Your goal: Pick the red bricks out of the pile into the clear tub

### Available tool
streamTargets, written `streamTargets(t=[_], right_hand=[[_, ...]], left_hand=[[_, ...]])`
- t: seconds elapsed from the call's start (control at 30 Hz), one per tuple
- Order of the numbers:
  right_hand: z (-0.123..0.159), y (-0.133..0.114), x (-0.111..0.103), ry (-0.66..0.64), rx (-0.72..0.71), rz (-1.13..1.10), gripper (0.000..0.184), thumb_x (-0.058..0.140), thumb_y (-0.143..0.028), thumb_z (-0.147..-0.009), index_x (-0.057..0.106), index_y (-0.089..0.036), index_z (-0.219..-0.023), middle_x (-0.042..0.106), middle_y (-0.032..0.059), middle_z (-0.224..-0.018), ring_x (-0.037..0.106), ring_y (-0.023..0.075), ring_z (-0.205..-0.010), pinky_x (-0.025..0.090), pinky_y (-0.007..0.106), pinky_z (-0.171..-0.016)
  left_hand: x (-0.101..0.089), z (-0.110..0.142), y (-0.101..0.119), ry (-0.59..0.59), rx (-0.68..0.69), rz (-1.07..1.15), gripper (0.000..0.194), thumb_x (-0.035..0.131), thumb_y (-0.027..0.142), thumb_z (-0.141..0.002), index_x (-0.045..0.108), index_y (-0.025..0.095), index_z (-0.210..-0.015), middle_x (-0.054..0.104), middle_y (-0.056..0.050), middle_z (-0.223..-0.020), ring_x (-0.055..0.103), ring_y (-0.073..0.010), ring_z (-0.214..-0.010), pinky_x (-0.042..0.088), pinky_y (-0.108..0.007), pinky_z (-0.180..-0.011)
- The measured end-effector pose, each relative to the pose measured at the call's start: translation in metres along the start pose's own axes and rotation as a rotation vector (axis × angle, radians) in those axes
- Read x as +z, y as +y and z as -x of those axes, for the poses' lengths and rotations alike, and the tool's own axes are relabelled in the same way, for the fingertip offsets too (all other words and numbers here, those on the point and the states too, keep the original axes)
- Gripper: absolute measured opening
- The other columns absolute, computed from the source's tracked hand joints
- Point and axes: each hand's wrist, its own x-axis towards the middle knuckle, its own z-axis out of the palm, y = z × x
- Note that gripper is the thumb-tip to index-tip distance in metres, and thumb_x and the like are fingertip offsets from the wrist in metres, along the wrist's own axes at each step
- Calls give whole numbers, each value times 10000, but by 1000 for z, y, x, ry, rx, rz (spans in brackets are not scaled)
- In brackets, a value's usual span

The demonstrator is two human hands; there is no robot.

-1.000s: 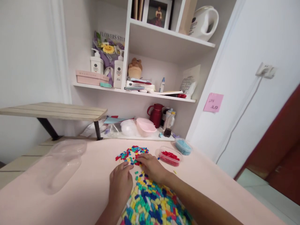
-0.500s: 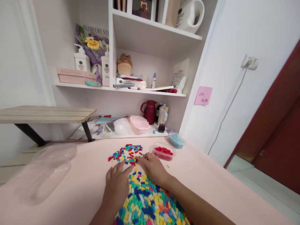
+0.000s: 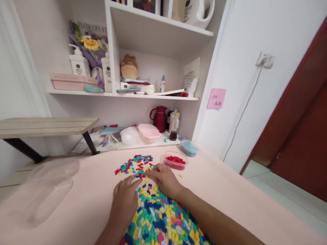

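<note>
Small coloured plastic bricks lie on the pink tabletop in two groups. The big heap of mixed bricks (image 3: 160, 217) spreads between my forearms, and a smaller, thinner patch of bricks (image 3: 133, 163) lies beyond my fingertips. My left hand (image 3: 125, 194) rests at the left edge of the heap, fingers stretched forward and thumb apart. Opposite it, my right hand (image 3: 166, 178) reaches in over the bricks between the groups, its fingers bent a little and thumb pointing left. Both sets of fingertips are close to a few red and blue bricks; no brick shows held in either hand.
Just beyond my right hand stands a clear tub of red bricks (image 3: 176, 161), with a tub of light blue bricks (image 3: 189, 148) behind it. A single yellow brick (image 3: 181, 176) lies nearby. Empty clear plastic containers (image 3: 48, 190) sit at left. A shelf unit (image 3: 153, 97) rises behind.
The whole view has shifted slightly, so things sit a little further left. Both hands stay near the same spot between the brick groups, with small finger movements.
</note>
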Motion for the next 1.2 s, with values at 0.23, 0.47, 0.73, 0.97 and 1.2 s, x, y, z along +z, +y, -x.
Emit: streamTargets(t=[0.23,0.47,0.73,0.97,1.2], right_hand=[[-3,1,-6,-46,23,-189,305,515,-36,-851,728,-243,-923,680,29,-932,611,186,-917,454,338,-875],[-2,-3,-11,-26,-41,-246,347,453,-107,-921,676,-254,-1142,668,61,-1064,610,189,-985,485,326,-863],[1,-5,-6,-155,-146,-26,395,457,-180,-964,604,-374,-1275,641,17,-1252,559,233,-1088,411,400,-927],[0,-6,-7,-206,-141,31,380,441,-211,-978,605,-373,-1281,626,11,-1306,543,239,-1121,394,413,-922],[-1,-8,-6,-197,-170,26,348,439,-222,-984,632,-340,-1248,647,17,-1282,549,228,-1142,400,407,-934]], left_hand=[[4,-2,-5,47,-18,47,535,402,36,-795,696,280,-1169,643,-40,-1300,555,-208,-1215,364,-415,-1079],[7,-3,-5,39,-21,-12,545,390,36,-805,658,243,-1233,628,-61,-1324,543,-216,-1236,360,-409,-1079],[4,0,-2,25,-24,-13,552,398,23,-797,659,249,-1228,625,-56,-1326,537,-210,-1237,328,-400,-1101],[4,1,-1,11,-40,-2,539,395,13,-805,663,236,-1216,605,-64,-1348,518,-207,-1263,327,-421,-1110],[5,2,-1,17,-33,2,521,385,15,-824,668,232,-1203,608,-70,-1341,525,-203,-1258,340,-427,-1102]])
